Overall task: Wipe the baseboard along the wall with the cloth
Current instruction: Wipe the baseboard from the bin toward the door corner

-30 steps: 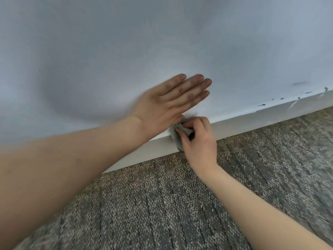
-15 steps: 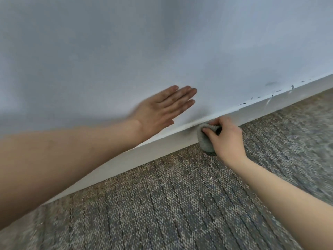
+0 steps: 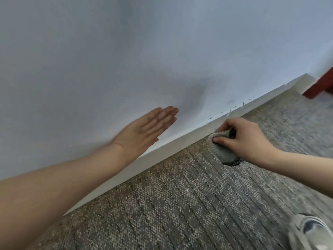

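The right hand (image 3: 246, 139) is closed around a grey cloth (image 3: 224, 152), thumb on its near side, and the cloth is pressed to the white baseboard (image 3: 162, 152) where this meets the grey carpet (image 3: 180, 204). To the left, the left hand (image 3: 144, 132) lies flat and open on the pale wall (image 3: 126, 60), holding nothing. Small dark marks (image 3: 234, 111) sit on the wall just above the baseboard. A red object (image 3: 320, 85) stands far right. No writing can be read.

Head view, looking down, near baseboard (image 3: 163, 152)
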